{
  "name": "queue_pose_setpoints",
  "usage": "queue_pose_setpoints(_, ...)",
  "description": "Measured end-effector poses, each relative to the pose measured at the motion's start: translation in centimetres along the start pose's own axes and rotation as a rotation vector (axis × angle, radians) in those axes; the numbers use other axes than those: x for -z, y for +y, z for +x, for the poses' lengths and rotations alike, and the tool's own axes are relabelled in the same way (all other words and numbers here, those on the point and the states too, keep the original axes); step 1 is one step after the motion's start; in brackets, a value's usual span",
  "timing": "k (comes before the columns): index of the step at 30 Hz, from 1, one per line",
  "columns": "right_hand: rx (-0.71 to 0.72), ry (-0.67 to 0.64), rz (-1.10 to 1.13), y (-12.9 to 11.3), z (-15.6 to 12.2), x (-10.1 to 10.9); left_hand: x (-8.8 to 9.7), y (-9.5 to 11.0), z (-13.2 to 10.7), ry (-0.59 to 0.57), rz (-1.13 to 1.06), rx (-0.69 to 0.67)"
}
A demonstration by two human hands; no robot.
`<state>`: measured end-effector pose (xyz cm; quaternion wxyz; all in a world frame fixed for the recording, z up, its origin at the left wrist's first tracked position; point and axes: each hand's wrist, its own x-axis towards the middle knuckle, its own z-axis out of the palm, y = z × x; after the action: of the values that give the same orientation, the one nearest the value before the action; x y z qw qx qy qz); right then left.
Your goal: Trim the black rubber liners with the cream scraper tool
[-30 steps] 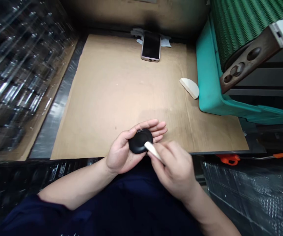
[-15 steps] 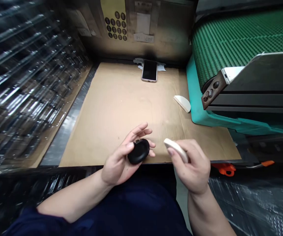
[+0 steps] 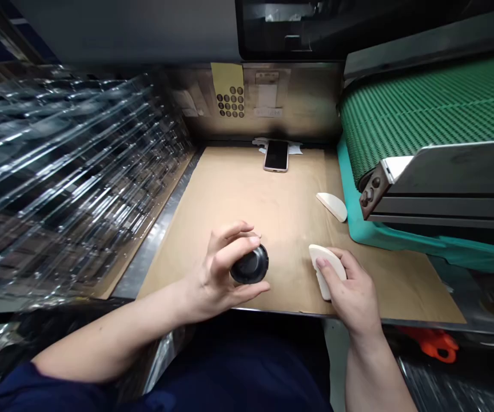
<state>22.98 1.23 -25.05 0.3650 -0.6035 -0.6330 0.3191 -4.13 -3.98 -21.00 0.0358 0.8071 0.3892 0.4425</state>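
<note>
My left hand point(image 3: 219, 274) grips a round black cap-like part point(image 3: 250, 265) by its edge, fingers on top and thumb below. Its smooth domed face is turned towards me. In my right hand point(image 3: 356, 292) is a flat cream-white half-round pad point(image 3: 329, 268), pinched with the thumb on its face; its straight edge looks nicked. The two hands are apart, both above the front of the cardboard sheet point(image 3: 247, 206). A second cream-white half-round pad point(image 3: 333, 206) lies on the cardboard, beyond my right hand.
A phone point(image 3: 277, 156) lies at the back of the cardboard. To the right, a green mesh conveyor belt point(image 3: 435, 109) stands over a turquoise bin point(image 3: 358, 229). Stacked clear plastic trays point(image 3: 79, 189) fill the left side. An orange-handled tool point(image 3: 439, 346) is below the table edge.
The black part has been turned over in my left hand, which now grips it by the edge. My right hand has tilted the white pad flatter. The view has tipped upward.
</note>
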Motion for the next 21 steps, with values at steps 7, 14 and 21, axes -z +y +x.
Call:
queue_pose_setpoints(7,-0.011,-0.028,0.013,0.2,-0.1,0.1,2.5,-8.5,4.3,-0.160,0.033,0.426)
queue_pose_setpoints(14,0.018,-0.029,0.021,1.0,0.1,0.1,3.3,-17.0,3.0,0.033,0.280,0.728)
queue_pose_setpoints(21,0.049,-0.003,0.068,1.2,0.3,0.1,2.9,-17.5,0.6,-0.104,0.397,0.731)
